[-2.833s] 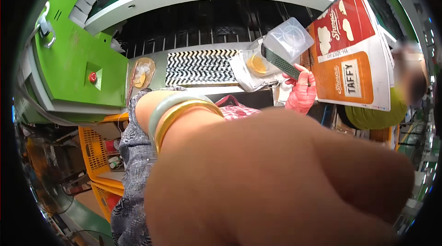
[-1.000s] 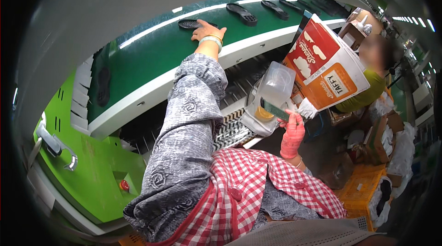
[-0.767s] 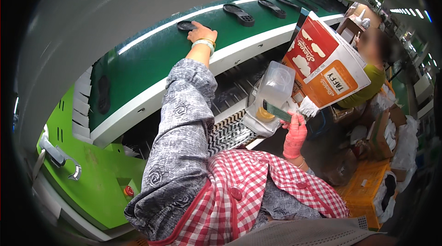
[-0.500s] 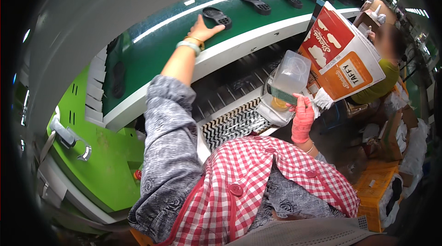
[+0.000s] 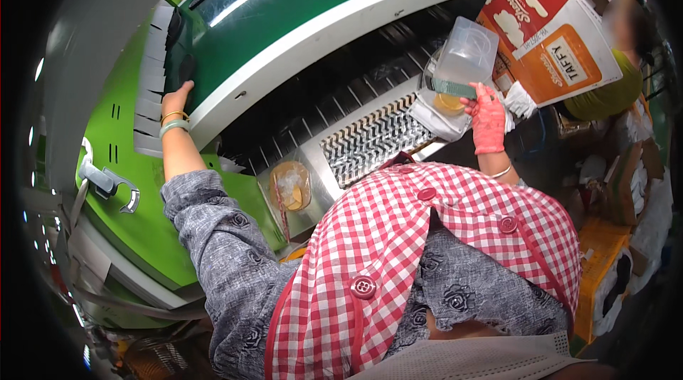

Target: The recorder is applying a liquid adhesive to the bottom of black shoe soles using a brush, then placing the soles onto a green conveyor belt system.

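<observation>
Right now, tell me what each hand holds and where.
Left hand grips a black shoe sole at its near end. Right hand holds a clear plastic container from below.

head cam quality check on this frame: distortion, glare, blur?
Head view: strong fisheye, the white edge of the green conveyor bows and black vignette rings the frame; a bright glare streak runs along the belt top; the left hand and the right hand in a pink glove under the clear plastic tub are sharp; the mask at the bottom edge is soft; a patch at upper right is blurred.
</observation>
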Available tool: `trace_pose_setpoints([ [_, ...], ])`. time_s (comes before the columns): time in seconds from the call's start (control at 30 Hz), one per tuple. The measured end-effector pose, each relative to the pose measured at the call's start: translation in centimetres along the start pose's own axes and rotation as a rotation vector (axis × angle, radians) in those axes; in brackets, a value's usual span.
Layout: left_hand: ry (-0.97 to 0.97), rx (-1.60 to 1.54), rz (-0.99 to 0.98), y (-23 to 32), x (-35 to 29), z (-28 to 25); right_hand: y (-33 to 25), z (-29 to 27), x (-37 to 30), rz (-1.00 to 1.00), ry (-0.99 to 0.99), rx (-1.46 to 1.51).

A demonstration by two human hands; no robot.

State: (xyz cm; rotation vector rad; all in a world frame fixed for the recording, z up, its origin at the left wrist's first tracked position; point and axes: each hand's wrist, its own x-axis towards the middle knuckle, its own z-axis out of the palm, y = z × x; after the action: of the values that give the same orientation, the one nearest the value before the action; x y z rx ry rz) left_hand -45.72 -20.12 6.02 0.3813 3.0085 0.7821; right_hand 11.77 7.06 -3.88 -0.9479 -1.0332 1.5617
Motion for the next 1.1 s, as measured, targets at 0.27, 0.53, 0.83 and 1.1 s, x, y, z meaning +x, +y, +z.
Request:
trace_pose_setpoints([
  [0.27, -0.417, -1.499, 0.378, 9.2, -17.3, 0.7, -0.2, -2.1, 3.1, -0.117, 0.043, -0.230],
  [0.53, -0.916, -1.573, 0.379, 14.2, -34.0, 9.8, 3.6, -4.6, 6.1, -0.183, -0.027, -0.802],
  [0.83, -1.190, -1.513, -0.071, 13.8, -37.4, 15.4, 6.0, -4.6, 7.8, -0.308, -0.079, -1.107],
  [1.1, -1.326, -1.640, -0.419, 11.6, -37.2, 18.7, 4.3, -4.1, 7.3, -0.323, -0.138, -0.989],
])
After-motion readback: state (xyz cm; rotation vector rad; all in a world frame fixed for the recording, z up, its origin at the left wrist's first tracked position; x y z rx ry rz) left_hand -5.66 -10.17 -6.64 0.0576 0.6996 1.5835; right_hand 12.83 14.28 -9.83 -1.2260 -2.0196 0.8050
